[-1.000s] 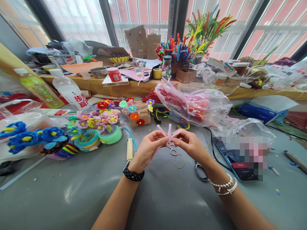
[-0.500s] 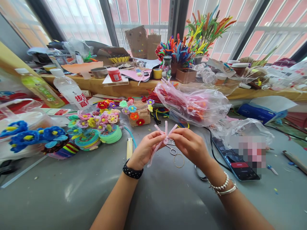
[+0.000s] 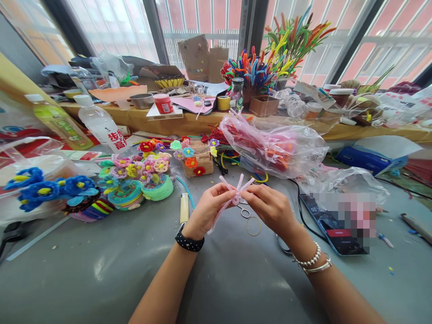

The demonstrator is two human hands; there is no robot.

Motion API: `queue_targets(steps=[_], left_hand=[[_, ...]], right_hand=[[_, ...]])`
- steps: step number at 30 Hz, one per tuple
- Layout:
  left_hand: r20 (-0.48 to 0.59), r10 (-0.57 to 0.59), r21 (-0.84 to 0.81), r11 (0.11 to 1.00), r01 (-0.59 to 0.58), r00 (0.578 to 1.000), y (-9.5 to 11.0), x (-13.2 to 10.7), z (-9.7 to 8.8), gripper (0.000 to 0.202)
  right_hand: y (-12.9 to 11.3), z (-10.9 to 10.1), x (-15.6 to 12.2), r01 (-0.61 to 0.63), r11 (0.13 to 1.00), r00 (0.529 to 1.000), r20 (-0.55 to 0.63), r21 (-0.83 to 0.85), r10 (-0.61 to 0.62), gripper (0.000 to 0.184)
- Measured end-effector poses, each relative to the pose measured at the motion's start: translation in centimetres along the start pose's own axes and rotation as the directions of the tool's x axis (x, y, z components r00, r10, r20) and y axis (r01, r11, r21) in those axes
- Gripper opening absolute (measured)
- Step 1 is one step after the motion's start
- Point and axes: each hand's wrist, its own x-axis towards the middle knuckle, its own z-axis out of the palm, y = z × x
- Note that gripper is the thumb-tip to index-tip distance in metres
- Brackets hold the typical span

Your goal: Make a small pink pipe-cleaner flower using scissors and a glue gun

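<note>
Left hand (image 3: pixel 205 208) and right hand (image 3: pixel 272 204) are pinching the pale pink strands (image 3: pixel 236 197) at five o'clock from the view's centre; pinching close to their crossing is probably steadying them best

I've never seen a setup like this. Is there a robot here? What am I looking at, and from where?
There's no machine here, only a person's two bare hands. The view comes from a camera worn on the person's head, looking forward and down, so the forearms enter from the bottom edge.

The left hand and the right hand pinch some pale pink fuzzy strips between their fingertips, above a grey table.

On the table, a lighter lies near the left hand and a phone lies beyond the right wrist. Farther left are fuzzy blue flowers. Ahead sits a clear plastic bag with pink and orange contents.
</note>
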Motion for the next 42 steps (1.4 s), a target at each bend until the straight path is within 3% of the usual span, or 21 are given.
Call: queue_targets(steps=[7, 20, 34, 38, 40, 42], left_hand=[[0.055, -0.042, -0.033, 0.998, 0.044, 0.998, 0.1, -0.1, 0.3, 0.010], [0.011, -0.117, -0.191, 0.975, 0.117, 0.993, -0.3, 0.4, -0.3, 0.018], [-0.094, 0.051, -0.091, 0.994, -0.060, 0.994, -0.9, 0.4, 0.2, 0.020], [-0.125, 0.166, 0.082, 0.984, -0.157, 0.978, -1.1, 0.4, 0.2, 0.021], [-0.143, 0.244, 0.196, 0.957, -0.214, 0.959, -1.1, 0.3, 0.3, 0.020], [-0.156, 0.341, 0.334, 0.901, -0.276, 0.927, -1.2, 0.1, 0.5, 0.018]], right_hand=[[0.0, -0.2, 0.1, -0.049, 0.996, 0.999, 0.003, 0.071, 0.049, 0.023], [0.2, 0.3, -0.1, -0.006, 0.999, 0.998, -0.067, 0.039, 0.008, 0.021], [0.1, 1.5, -0.9, 0.013, 0.988, 0.994, -0.106, -0.152, -0.030, 0.013], [-0.1, 2.1, -1.0, -0.084, 0.995, 0.988, -0.134, -0.061, 0.076, 0.005], [-0.6, 2.4, -0.9, -0.196, 0.978, 0.969, -0.136, 0.074, 0.205, 0.005], [-1.4, 2.7, -0.6, -0.353, 0.903, 0.917, -0.099, 0.246, 0.386, 0.006]])
